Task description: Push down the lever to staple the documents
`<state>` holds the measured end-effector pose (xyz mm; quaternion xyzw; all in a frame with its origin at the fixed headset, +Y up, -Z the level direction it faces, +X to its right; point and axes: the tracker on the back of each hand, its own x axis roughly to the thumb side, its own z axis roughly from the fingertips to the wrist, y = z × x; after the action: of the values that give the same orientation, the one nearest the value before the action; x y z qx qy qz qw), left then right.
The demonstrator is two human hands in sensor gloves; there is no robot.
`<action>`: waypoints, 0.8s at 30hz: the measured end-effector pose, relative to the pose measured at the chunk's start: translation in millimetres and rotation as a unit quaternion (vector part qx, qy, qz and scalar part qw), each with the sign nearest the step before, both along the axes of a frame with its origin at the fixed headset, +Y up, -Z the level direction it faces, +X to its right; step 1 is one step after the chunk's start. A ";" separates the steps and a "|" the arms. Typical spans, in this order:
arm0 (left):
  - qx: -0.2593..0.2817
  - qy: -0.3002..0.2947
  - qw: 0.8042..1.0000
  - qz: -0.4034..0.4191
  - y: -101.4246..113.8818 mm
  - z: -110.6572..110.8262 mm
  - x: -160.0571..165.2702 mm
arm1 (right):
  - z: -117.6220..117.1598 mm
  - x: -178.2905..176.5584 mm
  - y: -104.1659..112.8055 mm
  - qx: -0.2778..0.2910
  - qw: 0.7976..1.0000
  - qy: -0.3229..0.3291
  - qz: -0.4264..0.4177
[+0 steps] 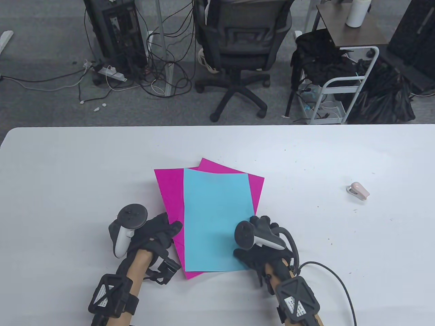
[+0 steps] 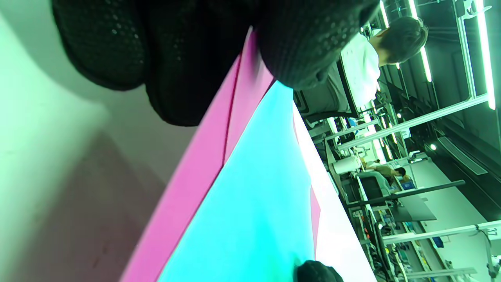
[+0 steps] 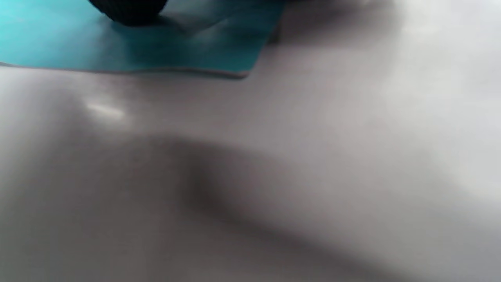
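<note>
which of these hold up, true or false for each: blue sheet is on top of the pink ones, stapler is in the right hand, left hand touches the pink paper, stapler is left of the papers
1. The light blue paper sheet lies on top of the magenta paper sheets. True.
2. The small pale pink stapler is in the right hand. False: it lies untouched on the white table, and that hand rests on the blue sheet's near right corner.
3. The left hand touches the magenta sheets' left edge. True.
4. The stapler lies left of the papers. False: it lies to their right.
</note>
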<state>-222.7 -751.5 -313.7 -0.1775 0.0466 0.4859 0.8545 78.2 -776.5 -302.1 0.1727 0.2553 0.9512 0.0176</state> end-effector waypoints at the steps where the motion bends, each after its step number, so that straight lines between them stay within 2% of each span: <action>1: 0.000 0.001 1.000 -0.005 -0.2 -0.1 0.3 | 1.8 -3.1 0.3 0.001 1.000 0.009 0.000; 8: 0.007 0.011 1.000 -0.023 -1.2 0.5 1.1 | 10.9 -20.2 0.8 0.007 0.999 0.038 0.005; 15: 0.017 0.030 0.999 -0.036 -1.1 1.7 0.9 | 10.7 -15.8 2.4 0.024 0.999 0.030 -0.031; 18: 0.022 0.038 0.999 -0.027 -0.7 2.5 -1.8 | 10.2 -10.2 7.4 0.046 0.997 0.013 -0.067; 24: 0.044 0.055 0.998 -0.005 4.1 5.2 -10.3 | 9.2 13.1 23.9 0.136 0.982 -0.043 -0.126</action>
<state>-233.0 -747.3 -308.5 -0.1128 0.0731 0.4922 0.8601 91.2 -752.6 -292.9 0.1632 0.0984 0.9737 0.1247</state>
